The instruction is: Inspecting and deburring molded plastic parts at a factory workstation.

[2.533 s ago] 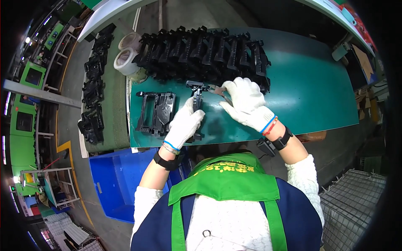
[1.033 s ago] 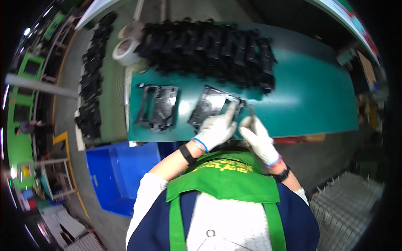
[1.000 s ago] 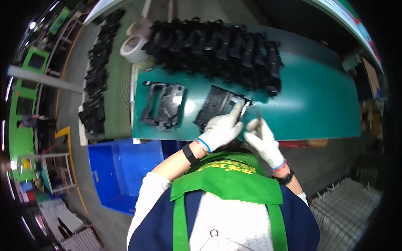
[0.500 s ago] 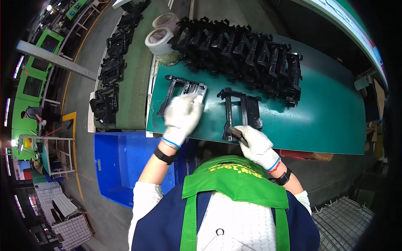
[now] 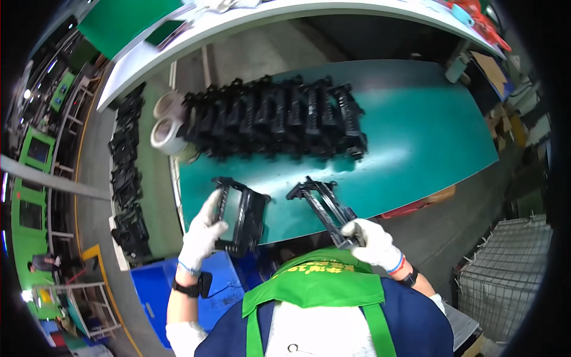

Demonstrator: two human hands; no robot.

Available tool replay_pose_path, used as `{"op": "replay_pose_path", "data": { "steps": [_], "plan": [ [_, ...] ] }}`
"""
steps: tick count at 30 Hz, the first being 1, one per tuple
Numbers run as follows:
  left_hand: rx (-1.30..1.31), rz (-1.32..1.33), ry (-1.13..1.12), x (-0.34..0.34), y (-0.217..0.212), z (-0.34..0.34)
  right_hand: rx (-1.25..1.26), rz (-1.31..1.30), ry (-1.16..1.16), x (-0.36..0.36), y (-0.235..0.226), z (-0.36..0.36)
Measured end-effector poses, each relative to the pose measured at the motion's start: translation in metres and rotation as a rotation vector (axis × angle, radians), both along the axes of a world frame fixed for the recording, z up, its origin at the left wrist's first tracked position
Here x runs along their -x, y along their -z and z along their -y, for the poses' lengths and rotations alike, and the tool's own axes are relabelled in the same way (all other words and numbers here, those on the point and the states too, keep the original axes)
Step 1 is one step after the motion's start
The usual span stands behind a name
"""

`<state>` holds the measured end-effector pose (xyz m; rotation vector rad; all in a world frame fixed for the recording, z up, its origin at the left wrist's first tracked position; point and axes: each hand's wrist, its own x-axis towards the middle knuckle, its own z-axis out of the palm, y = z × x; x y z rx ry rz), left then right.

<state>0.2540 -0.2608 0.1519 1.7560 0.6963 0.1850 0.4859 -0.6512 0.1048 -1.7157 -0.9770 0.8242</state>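
Note:
Two black plastic frames are in front of me at the near edge of the green table (image 5: 410, 143). My left hand (image 5: 202, 235), in a white glove, is closed on the left side of one black plastic frame (image 5: 254, 217), which has a long opening and a solid panel on its right. My right hand (image 5: 373, 243), also gloved, is closed round the near end of the other black plastic frame (image 5: 324, 205). That one slants, its far end to the left. The right fingertips are partly hidden, so I cannot tell whether a small tool is also in them.
A row of several similar black frames (image 5: 276, 122) stands at the back of the table, beside white tape rolls (image 5: 168, 135). More black parts (image 5: 126, 178) lie along the green conveyor (image 5: 156, 202) at left. Below is a blue bin (image 5: 205, 297); a wire cage (image 5: 505, 268) stands at right.
The view has shifted, so the row of frames appears farther left. My left hand has moved to the left frame's outer side. The right frame has turned aslant, with my right hand at its near end.

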Motion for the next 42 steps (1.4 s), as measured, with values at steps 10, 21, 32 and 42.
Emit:
{"op": "replay_pose_path", "data": {
  "steps": [10,21,32,42],
  "plan": [
    [-0.296,0.228,0.605,-0.216,-0.07,0.173,-0.399,-0.016,0.903,-0.059,0.041,0.087],
    [-0.467,0.019,0.301,-0.416,-0.029,0.177,-0.553,-0.089,0.848,-0.165,0.074,0.019],
    [-0.873,0.095,0.129,-0.214,-0.047,0.117,-0.215,0.019,0.418,-0.213,0.085,-0.018],
    [-0.839,-0.485,-1.114,0.177,0.063,-0.103,-0.082,0.299,0.614,-0.23,0.092,-0.006]
  ]
}}
